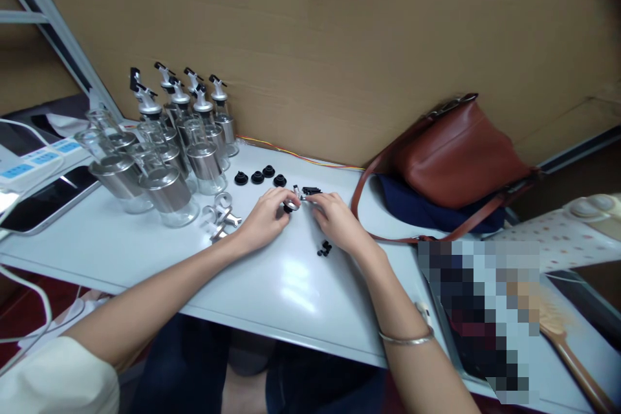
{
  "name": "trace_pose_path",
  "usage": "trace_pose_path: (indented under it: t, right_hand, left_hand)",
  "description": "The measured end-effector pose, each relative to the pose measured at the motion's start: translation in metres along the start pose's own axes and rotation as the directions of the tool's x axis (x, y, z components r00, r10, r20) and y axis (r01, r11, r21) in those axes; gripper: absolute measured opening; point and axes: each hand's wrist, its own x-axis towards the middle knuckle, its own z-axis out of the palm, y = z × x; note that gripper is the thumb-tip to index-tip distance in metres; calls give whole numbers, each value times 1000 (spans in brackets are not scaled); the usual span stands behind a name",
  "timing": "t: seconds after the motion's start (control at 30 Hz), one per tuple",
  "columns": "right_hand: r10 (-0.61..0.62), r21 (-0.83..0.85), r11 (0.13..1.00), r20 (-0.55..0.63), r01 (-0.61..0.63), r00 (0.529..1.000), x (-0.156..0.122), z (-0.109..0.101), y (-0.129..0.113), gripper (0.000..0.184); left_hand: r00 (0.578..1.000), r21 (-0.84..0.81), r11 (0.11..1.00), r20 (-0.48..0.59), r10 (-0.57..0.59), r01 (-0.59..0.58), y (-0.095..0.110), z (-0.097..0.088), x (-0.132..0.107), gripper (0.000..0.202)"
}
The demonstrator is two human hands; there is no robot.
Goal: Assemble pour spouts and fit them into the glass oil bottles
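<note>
Between the fingers of my left hand (266, 220) is a bottle pourer spout (291, 206), silver on top with a black stopper below. My right hand (338, 221) is closed in a pinch at the spout's silver tip; any smaller part there is too small to tell. Just behind the fingertips lies a small pile of black levers (311, 191). Several tiny black caps (325, 248) lie below my right hand. Left of my left hand are loose silver spout pieces (224, 218). Several black rubber stoppers (257, 177) sit farther back.
Several glass bottles with steel bands (168, 189) crowd the table's left side, some topped with pourers. A phone or tablet (53, 200) and a power strip (41, 158) lie far left. On the right are a brown leather bag (460, 155) and a wooden brush (557, 330). Cardboard (310, 65) stands behind.
</note>
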Motion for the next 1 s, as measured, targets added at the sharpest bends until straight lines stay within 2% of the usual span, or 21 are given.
trace_pose_path:
  t: [0.23, 0.43, 0.53, 0.67, 0.83, 0.93, 1.0]
  right_hand:
    - [24, -28, 999, 9, -23, 1000, 1, 0, -2, 35]
    - [62, -70, 996, -3, -62, 998, -1, -1, -3, 30]
    - [76, -71, 995, -7, -76, 997, -2, -5, -6, 23]
    - [98, -51, 994, -25, -99, 995, -3, -8, -8, 17]
    - [141, 44, 990, -138, -137, 980, 0, -14, -13, 10]
    - [182, 113, 981, -240, -159, 953, 2, -20, -19, 9]
    - [168, 165, 979, -303, -122, 938, 2, -23, -24, 8]
  left_hand:
    - [1000, 11, 1000, 8, -8, 8, 0, -1, -1, 32]
    - [996, -6, 996, 17, -88, 88, 4, 0, 0, 26]
    - [991, -73, 988, 8, -134, 134, 7, -1, 0, 11]
    - [967, -224, 941, 31, -253, 254, 5, 1, 1, 10]
    - [944, -390, 867, 18, -329, 310, -1, 4, 1, 55]
    - [952, -425, 854, 78, -295, 299, 1, 4, 0, 65]
    - [959, -432, 856, 104, -264, 283, 3, 4, 0, 69]
